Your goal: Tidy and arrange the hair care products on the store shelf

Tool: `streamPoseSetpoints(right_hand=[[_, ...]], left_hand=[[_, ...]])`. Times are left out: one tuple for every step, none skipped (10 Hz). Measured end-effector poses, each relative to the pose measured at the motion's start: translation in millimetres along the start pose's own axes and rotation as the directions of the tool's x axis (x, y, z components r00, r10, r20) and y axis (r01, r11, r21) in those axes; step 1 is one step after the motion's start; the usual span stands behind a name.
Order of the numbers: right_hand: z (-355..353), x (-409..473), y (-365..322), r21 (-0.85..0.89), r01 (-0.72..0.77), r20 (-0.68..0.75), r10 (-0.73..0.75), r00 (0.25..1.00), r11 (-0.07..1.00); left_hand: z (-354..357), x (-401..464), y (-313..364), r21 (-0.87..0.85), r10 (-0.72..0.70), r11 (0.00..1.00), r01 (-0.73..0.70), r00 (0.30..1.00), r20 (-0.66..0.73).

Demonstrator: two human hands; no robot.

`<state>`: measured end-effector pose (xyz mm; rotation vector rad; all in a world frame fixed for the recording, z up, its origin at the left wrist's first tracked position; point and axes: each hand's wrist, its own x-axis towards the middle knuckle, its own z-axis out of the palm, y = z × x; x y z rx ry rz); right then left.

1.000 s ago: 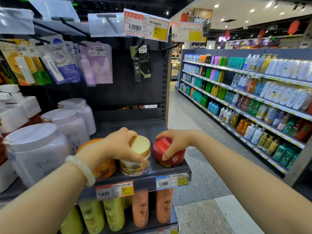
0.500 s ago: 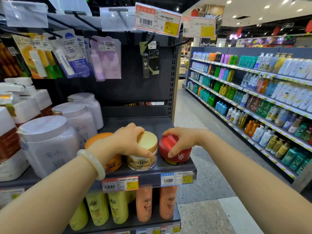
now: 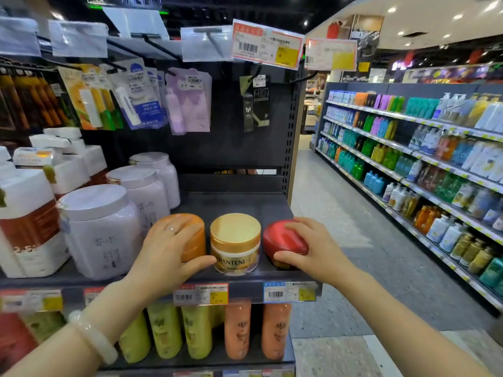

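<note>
— What's across the aisle?

— A long wall shelf (image 3: 408,156) packed with bottles, green, blue, orange and white, row on row.

— And overhead?

— Price tags (image 3: 267,44) in clear holders, red and yellow. Beneath them, hanging packets (image 3: 141,96) on hooks. The speckled grey floor (image 3: 340,227) runs between.

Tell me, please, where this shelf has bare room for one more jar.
The free patch is the dark shelf behind the orange jar, Pantene jar and red jar, reaching the back panel. The front edge is crowded, and the left is packed with large white tubs.
</note>
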<state>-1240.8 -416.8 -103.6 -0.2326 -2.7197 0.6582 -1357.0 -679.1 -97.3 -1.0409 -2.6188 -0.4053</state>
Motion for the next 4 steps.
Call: streamPoseSetpoints(right_hand=[[10.2, -5.5, 3.0, -0.037, 0.052, -0.034, -0.054, 0.998, 0.998], [14.0, -6.7, 7.8, -0.024, 0.062, -0.039, -0.063, 0.997, 0.998], [15.8, -7.3, 6.5, -0.015, 0.072, -0.012, -0.072, 0.997, 0.997], [12.6, -11.2, 5.3, 0.099, 0.088, -0.204, -0.066, 0.977, 0.991]], left_hand=[[8.7, -6.4, -5.9, 0.045, 0.013, 0.999, -0.01, 0.999, -0.051], [13.0, -8.2, -3.3, 0.069, 0.032, 0.997, -0.029, 0.998, -0.051], [10.2, -12.8, -2.9, -0.025, -0.013, 1.0, 0.01, 0.994, -0.109], [16.9, -30.9, 4.9, -0.149, -0.143, 0.983, 0.104, 0.948, -0.284]])
